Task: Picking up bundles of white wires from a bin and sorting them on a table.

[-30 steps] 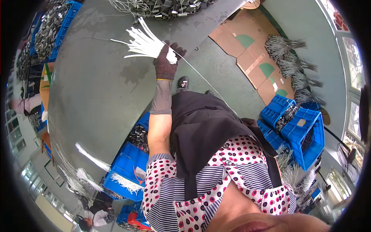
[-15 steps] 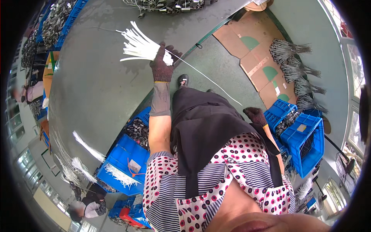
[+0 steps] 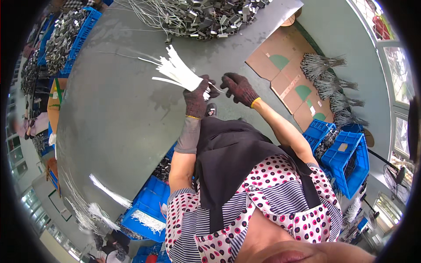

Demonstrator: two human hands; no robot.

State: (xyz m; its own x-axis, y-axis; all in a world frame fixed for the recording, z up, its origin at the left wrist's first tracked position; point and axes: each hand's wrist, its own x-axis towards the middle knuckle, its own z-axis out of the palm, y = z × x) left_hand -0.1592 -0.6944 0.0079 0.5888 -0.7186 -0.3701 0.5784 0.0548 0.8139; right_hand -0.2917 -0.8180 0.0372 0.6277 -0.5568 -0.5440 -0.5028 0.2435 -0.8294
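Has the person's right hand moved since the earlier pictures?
Yes. The right hand has moved away from the blue crates, forward and to the left; it is now near the left hand.

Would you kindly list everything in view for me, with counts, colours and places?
Held strip bundle: one, white, in the left hand
Table: one, grey, left to centre
Parts pile: one, dark grey, on the table
Other strip bundles: at least two, white, lower left
Crates: several, blue, both sides
Cardboard: count unclear, brown, floor at right
Wire bundles: at least four, grey, right
Apron: one, black, worn, centre
Left hand: one, dark glove, centre
Right hand: one, dark glove, beside it
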